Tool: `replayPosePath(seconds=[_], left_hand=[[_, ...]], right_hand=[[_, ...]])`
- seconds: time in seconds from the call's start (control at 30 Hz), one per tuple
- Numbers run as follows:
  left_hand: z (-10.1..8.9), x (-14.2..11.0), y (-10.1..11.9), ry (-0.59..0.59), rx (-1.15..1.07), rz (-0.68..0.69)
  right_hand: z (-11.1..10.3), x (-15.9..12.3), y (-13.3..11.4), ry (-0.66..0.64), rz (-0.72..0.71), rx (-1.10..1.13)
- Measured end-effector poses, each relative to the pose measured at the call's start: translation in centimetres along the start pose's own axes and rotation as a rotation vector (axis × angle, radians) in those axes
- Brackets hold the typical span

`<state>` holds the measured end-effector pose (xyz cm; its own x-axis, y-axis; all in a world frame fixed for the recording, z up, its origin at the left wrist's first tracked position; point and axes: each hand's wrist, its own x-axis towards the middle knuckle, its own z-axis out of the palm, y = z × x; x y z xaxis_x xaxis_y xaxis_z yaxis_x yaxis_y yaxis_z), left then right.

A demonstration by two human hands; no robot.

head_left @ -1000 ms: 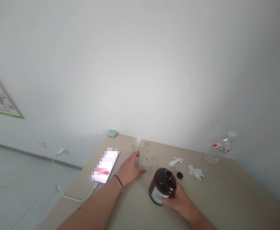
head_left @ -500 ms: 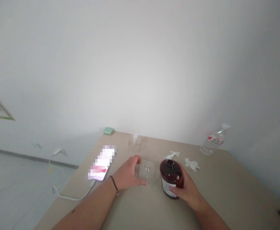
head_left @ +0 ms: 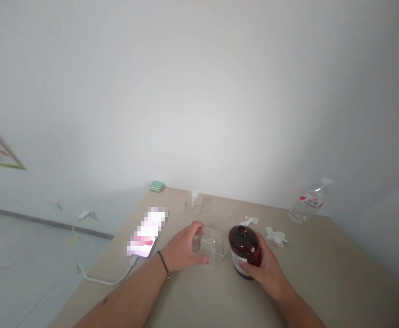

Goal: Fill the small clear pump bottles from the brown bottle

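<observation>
My left hand (head_left: 189, 248) is closed around the side of a clear, square-sided bottle (head_left: 213, 246) with a round open neck. In my right hand (head_left: 266, 266) is a dark brown bottle (head_left: 243, 248) with a white label and an uncapped mouth. The thumb lies across the label, and the fingers pass out of sight behind the bottle. The brown bottle tilts slightly toward the clear one, with a small gap between the two. Behind my left hand, a white nozzle top stands at a second clear container (head_left: 193, 203).
A phone (head_left: 147, 232) with a white cable (head_left: 106, 282) lies left on the table (head_left: 192, 303). A green case (head_left: 156, 186) sits at the back left corner. Crumpled tissues (head_left: 276, 236) and a clear water bottle (head_left: 310, 201) are at the right, near the wall (head_left: 199, 100).
The brown bottle has tipped a little toward the clear one and its base has come up slightly. My left hand keeps its hold. The whole view has shifted slightly.
</observation>
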<state>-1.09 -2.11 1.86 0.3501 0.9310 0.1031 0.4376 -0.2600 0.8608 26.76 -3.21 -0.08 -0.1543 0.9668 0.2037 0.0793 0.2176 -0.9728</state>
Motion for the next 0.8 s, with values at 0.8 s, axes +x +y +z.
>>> replayPosePath(seconds=[0.8], left_hand=[[0.0,-0.2,-0.3,0.002,-0.016,0.059]], right_hand=[[0.3,-0.3,-5.3,-0.203,-0.034,-0.352]])
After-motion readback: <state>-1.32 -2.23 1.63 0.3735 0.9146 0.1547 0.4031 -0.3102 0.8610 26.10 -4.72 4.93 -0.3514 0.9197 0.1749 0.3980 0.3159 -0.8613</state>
